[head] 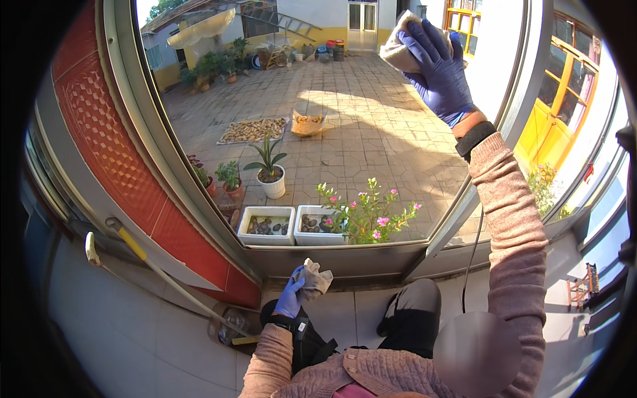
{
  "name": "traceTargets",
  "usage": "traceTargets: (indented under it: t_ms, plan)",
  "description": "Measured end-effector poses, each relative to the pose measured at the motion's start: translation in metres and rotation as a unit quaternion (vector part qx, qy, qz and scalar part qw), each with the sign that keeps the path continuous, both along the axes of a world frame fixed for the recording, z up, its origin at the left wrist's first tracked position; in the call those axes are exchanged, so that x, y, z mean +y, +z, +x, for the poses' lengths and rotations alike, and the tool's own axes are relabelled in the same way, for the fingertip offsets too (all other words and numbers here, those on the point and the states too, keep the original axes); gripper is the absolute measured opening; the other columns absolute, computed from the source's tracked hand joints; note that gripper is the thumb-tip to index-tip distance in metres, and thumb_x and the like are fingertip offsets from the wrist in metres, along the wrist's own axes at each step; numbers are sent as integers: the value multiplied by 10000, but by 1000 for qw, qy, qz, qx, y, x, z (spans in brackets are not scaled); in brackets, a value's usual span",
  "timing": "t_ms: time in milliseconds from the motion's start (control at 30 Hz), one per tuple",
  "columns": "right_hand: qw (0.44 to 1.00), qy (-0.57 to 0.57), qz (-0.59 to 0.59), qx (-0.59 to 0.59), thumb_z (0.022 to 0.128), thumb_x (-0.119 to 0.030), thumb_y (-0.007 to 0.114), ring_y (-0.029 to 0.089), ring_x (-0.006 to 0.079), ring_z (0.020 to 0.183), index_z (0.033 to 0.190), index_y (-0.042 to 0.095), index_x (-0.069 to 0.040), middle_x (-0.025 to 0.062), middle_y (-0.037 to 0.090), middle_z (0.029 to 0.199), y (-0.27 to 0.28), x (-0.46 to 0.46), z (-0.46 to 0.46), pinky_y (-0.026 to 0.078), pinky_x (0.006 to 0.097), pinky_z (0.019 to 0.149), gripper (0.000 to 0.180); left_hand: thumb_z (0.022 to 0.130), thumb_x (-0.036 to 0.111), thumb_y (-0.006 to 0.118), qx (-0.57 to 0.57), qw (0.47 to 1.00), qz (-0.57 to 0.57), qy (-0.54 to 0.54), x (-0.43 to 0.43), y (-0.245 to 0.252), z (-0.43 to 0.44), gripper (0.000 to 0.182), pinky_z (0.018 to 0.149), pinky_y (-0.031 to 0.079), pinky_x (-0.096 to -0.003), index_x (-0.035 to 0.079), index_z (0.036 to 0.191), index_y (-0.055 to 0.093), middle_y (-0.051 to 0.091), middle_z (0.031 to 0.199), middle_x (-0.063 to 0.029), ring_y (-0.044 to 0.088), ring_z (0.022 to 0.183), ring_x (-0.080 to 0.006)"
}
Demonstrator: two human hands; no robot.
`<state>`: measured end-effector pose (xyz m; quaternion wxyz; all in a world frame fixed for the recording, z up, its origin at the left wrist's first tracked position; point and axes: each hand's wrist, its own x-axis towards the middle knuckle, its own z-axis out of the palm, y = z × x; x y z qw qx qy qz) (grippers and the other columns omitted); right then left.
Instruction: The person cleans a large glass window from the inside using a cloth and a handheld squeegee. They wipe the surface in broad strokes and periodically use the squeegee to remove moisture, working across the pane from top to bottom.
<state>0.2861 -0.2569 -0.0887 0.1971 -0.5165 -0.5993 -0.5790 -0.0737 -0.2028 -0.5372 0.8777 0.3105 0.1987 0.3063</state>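
My right hand [440,74], in a blue glove, is raised high and presses a folded pale cloth [398,52] to the upper right of a large window pane [368,144]. Its fingers spread over the cloth. Low in front of my knees, my left hand [290,297], gloved the same way, grips a crumpled grey cloth [316,281]. That second cloth hangs apart from the glass, above the floor. A metal frame [343,253] borders the pane along its bottom.
Red tiled wall [119,149] stands left of the window. A yellow-banded pole [132,244] leans there, its lower end by a plastic container [224,323]. Beyond the glass are white boxes [266,243], a pink-flowered plant [375,224] and a potted plant [272,184]. A dark cable [473,263] hangs at right.
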Motion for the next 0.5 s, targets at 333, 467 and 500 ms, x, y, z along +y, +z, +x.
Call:
traceTargets:
  t_ms: [333,467,500]
  plan:
    - [995,55,-40,76,766,-327,690,292,254,1374,1374,418,-186,37,354,1474,-90,23,-17,127,581,1081,681,856,79,587,13,1000,-14,0,2,-8,3,559,1095,314,-358,104,1382,399,426,1391,-60,400,1296,-227]
    - [975,17,-219,34,778,-253,601,232,221,1400,1401,390,-227,8,307,1504,-234,21,-34,66,557,1111,659,858,78,587,33,999,-17,10,2,-8,3,549,1085,331,-359,104,1375,404,432,1383,-64,409,1290,-229]
    - [965,1,-262,5,804,-235,550,208,212,1410,1406,384,-235,-3,277,1522,-265,17,-35,56,548,1117,624,860,77,586,19,1000,-14,5,2,-7,3,544,1083,334,-360,105,1373,406,433,1383,-65,413,1286,-229]
